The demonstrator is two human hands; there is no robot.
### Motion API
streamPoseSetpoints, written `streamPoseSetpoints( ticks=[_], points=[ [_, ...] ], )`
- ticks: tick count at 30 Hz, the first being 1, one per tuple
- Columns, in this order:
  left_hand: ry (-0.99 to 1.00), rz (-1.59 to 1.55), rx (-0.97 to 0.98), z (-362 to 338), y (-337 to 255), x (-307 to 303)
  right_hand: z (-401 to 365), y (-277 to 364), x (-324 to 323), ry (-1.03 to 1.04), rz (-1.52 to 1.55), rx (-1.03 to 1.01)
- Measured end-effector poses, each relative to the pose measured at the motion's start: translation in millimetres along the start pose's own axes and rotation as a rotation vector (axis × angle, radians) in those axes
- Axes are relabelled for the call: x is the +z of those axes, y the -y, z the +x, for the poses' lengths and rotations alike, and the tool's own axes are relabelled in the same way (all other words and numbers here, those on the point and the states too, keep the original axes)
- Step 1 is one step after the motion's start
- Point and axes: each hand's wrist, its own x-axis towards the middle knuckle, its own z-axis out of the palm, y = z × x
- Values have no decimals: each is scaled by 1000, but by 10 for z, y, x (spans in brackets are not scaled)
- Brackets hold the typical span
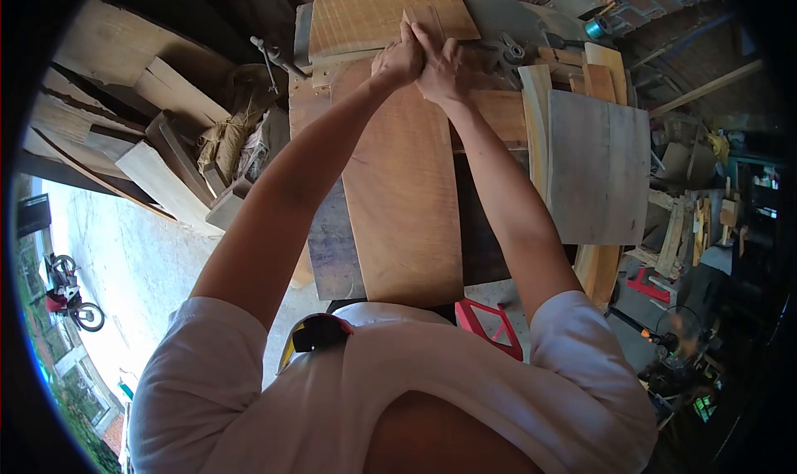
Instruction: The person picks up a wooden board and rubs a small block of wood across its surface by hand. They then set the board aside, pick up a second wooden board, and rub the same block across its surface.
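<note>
A long, smooth wooden board (403, 192) lies lengthwise in front of me on the workbench (332, 250). Both my arms stretch forward to its far end. My left hand (398, 61) and my right hand (442, 71) are side by side, thumbs close together, with fingers closed around a small wooden block (424, 17). The block's underside is hidden, so its exact contact with the boards cannot be seen. Just beyond my hands lies a wide, pale wooden board (365, 13) with visible grain.
A clamp (270, 59) stands at the bench's left, and pliers-like metal tools (510, 52) lie to the right. A greyish panel (598, 167) rests at right. Wood offcuts (178, 92) pile up at left. A red plastic stool (490, 329) and a fan (677, 329) stand nearby.
</note>
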Motion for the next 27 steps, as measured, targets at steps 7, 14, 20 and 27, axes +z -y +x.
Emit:
streamPoseSetpoints(
  ticks=[7,14,20,27],
  points=[
    [-173,-141,168,-2140,490,595,-1938,682,-649,133,9,-34],
    [-115,-260,20,-3013,666,733,-2509,870,-783,375,100,-140],
    [-265,-118,68,-1127,1047,8,-761,910,-11,112,72,-209],
    [-238,-339,173,-247,1413,7,-337,924,311,18,50,-160]
  ],
)
